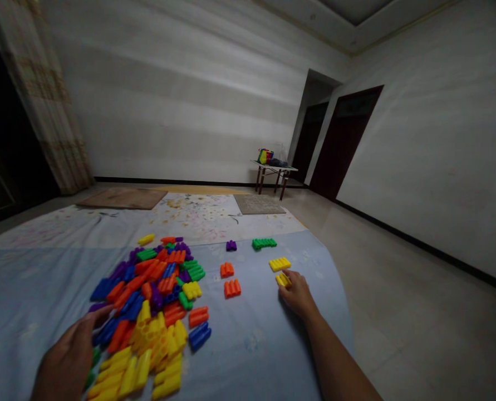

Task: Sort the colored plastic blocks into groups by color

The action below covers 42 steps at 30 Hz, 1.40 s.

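Note:
A heap of plastic building blocks [160, 284] made of joined tubes, in yellow, orange, blue, green and purple, lies on the blue cloth. At the heap's left edge is my left hand [66, 356], fingers reaching over the blue and orange blocks; I see no block in its grasp. To the right, my right hand [298, 295] pinches a small yellow block [281, 280] low over the cloth. Just beyond it lies another yellow block [280, 264]. Two orange blocks [232, 288], a purple block [231, 245] and a green block [264, 243] lie between heap and right hand or farther back.
The light blue cloth [264, 345] meets a white floral sheet [201, 214] at the back. A brown mat [124, 197] and a grey mat [259, 204] lie at the far edge. A small table [291, 168] with a colourful bag stands beyond.

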### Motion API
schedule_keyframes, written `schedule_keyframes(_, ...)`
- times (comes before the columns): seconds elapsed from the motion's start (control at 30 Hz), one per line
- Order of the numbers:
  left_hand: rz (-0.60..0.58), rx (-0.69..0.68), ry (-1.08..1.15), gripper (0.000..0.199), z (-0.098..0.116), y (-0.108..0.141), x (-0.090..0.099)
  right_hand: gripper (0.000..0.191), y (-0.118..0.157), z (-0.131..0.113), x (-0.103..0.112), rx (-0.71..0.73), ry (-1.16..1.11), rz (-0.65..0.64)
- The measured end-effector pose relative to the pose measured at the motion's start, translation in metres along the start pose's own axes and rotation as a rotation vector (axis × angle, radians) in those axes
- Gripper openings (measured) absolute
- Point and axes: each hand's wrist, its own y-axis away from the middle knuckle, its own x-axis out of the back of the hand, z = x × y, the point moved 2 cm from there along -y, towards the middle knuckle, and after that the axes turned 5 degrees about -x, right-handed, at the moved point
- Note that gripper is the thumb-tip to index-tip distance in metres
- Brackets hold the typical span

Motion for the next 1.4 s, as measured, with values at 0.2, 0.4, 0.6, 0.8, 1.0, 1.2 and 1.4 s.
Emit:
schedule_keyframes(0.2, -0.031, 0.147, 0.169, 0.043, 0.044, 0.010, 0.010, 0.042, -0.001, 0.005, -0.002, 0.020, 0.028, 0.008)
schedule_keyframes(0.4, 0.057, 0.130, 0.254, 0.041, 0.043, 0.013, 0.008, 0.044, -0.002, 0.011, -0.006, 0.036, 0.034, 0.026)
schedule_keyframes(0.6, 0.024, 0.137, 0.241, 0.043, 0.044, 0.013, 0.008, 0.043, -0.003, 0.011, -0.006, 0.066, 0.005, 0.067)
schedule_keyframes(0.8, 0.033, 0.113, 0.214, 0.041, 0.054, 0.013, 0.013, 0.039, -0.003, 0.007, -0.003, 0.070, 0.014, 0.100)
schedule_keyframes(1.0, 0.052, 0.138, 0.262, 0.044, 0.048, 0.013, 0.008, 0.037, 0.002, -0.013, 0.010, 0.193, -0.110, 0.225)
schedule_keyframes(1.2, 0.072, 0.082, 0.274, 0.046, 0.033, 0.012, 0.000, 0.026, 0.030, -0.083, 0.012, 0.472, -0.288, -0.063)
schedule_keyframes(1.4, 0.057, 0.086, 0.324, 0.047, 0.032, 0.013, -0.002, 0.027, 0.071, -0.160, 0.007, 0.721, -0.328, -0.467)
